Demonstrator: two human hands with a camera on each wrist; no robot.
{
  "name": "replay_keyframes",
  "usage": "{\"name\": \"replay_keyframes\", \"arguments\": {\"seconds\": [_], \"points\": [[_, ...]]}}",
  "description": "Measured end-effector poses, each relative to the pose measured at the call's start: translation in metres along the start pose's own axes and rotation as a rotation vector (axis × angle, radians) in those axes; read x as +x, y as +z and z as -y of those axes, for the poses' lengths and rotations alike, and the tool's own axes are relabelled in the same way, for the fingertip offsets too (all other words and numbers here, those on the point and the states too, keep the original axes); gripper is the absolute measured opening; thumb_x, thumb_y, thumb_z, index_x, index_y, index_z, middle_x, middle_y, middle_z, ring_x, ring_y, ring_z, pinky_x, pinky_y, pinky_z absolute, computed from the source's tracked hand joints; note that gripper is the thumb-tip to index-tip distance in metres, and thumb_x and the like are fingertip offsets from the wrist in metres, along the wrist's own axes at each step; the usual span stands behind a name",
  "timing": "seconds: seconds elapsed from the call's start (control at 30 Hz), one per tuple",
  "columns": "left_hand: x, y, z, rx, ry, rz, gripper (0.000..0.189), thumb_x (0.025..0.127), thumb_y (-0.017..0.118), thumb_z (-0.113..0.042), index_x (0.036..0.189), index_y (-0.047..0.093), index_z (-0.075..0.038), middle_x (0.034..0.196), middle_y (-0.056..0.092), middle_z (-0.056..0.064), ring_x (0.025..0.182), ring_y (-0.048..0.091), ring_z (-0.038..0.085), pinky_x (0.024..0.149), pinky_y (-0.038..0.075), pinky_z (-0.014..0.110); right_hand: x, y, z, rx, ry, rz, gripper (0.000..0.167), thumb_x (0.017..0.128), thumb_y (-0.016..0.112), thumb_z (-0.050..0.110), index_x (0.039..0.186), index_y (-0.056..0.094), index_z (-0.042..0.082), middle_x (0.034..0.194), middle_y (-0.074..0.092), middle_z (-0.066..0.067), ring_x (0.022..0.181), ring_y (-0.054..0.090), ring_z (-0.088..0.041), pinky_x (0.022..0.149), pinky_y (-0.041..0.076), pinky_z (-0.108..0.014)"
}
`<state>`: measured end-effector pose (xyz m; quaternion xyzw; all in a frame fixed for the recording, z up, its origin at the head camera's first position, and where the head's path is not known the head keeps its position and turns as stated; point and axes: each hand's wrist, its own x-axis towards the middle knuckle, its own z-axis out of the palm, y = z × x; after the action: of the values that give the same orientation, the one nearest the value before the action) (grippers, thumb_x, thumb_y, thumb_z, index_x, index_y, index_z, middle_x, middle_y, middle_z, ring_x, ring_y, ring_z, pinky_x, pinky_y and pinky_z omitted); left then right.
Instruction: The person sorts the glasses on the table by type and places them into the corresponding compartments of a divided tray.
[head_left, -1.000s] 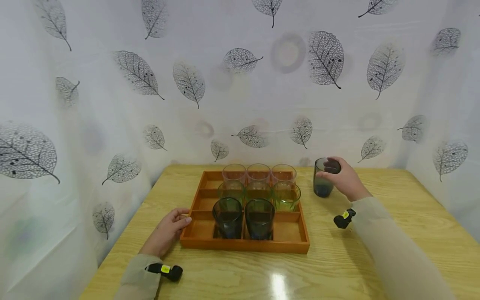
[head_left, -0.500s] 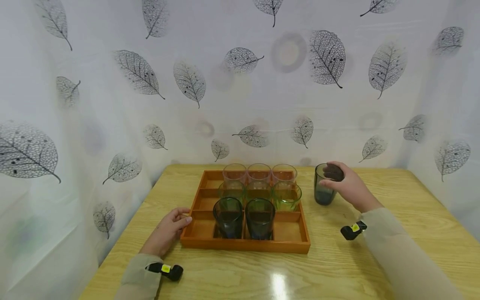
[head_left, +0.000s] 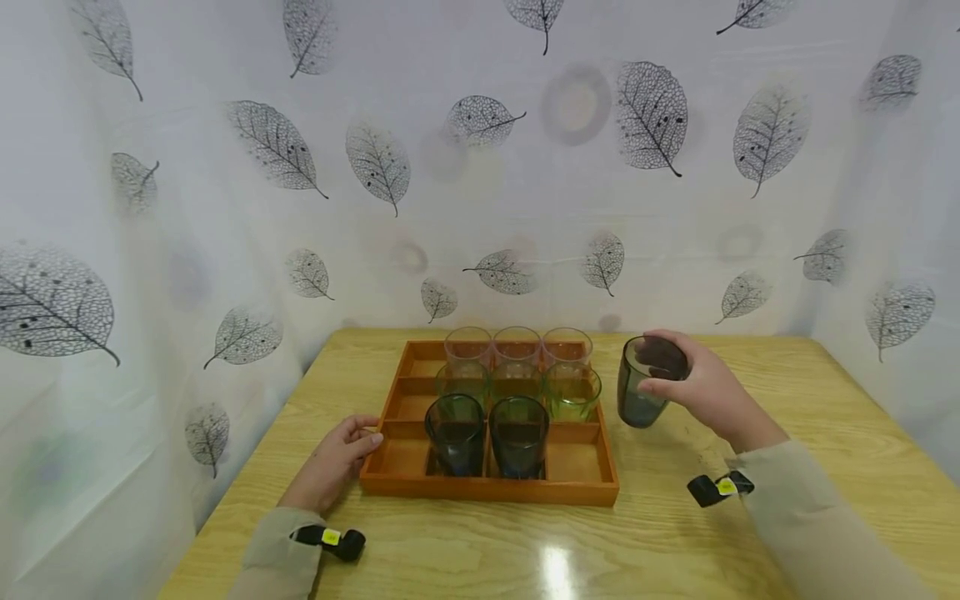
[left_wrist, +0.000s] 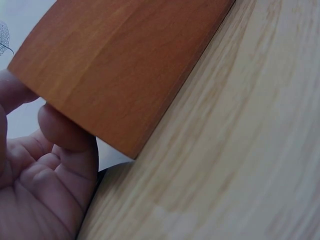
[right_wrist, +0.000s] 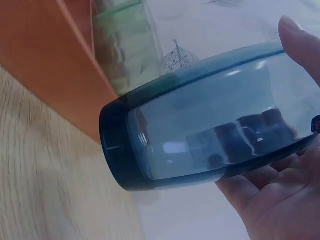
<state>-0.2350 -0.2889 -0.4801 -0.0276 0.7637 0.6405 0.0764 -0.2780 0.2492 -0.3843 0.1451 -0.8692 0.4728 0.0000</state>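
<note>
My right hand (head_left: pixel 701 383) grips a dark smoky drinking glass (head_left: pixel 636 400) around its upper part, to the right of the wooden tray (head_left: pixel 487 492). The glass leans, its base toward the tray; in the right wrist view its thick base (right_wrist: pixel 120 147) overlaps the tray's side wall. Thumb and fingers lie on opposite sides of it. My left hand (head_left: pixel 335 462) touches the tray's left wall with bent, relaxed fingers; in the left wrist view the fingertips meet the wall's edge. Two matching dark glasses, a left one (head_left: pixel 455 442) and a right one (head_left: pixel 519 442), stand in the front row.
Three green glasses (head_left: pixel 572 396) fill part of the tray's middle row, and three clear pinkish glasses (head_left: pixel 567 346) the back row. Low dividers separate the compartments. The wooden table (head_left: pixel 450 550) ends at a white leaf-print curtain (head_left: pixel 525 208).
My right hand has brought the dark glass nearer to me and slightly left toward the tray, and the glass has tilted. The left hand and the tray have stayed put.
</note>
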Motion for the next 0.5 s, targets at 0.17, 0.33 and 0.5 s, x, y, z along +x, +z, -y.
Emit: {"name": "replay_keyframes", "arguments": {"seconds": [0.17,0.33,0.5], "points": [[-0.001,0.000,-0.002,0.002,-0.001,-0.005,0.043,0.103,0.060,-0.016,0.138,0.046,0.003,0.101,0.055,0.009,0.081,0.048,0.017,0.067,0.042,0.025,-0.009,0.005,0.011,0.055,-0.062,0.018,0.078,0.090,0.080,0.026,0.155,0.037,0.016,0.143,0.052,-0.015,0.124,0.056,-0.036,0.085,0.052,-0.024],[-0.002,0.000,-0.003,0.003,-0.003,0.002,0.045,0.103,0.060,-0.017,0.140,0.044,0.003,0.101,0.054,0.009,0.078,0.046,0.016,0.065,0.041,0.026,-0.016,0.012,0.018,0.126,-0.105,0.033,0.072,0.090,0.079,0.016,0.151,0.042,0.014,0.139,0.055,-0.013,0.121,0.059,-0.026,0.087,0.052,-0.024],[-0.002,-0.001,-0.003,-0.005,-0.007,0.007,0.047,0.103,0.061,-0.019,0.140,0.044,0.003,0.103,0.054,0.009,0.081,0.047,0.017,0.067,0.042,0.026,-0.023,0.022,0.025,0.161,-0.120,0.030,0.071,0.090,0.079,0.013,0.151,0.042,0.013,0.138,0.055,-0.013,0.120,0.060,-0.021,0.088,0.052,-0.024]]}}
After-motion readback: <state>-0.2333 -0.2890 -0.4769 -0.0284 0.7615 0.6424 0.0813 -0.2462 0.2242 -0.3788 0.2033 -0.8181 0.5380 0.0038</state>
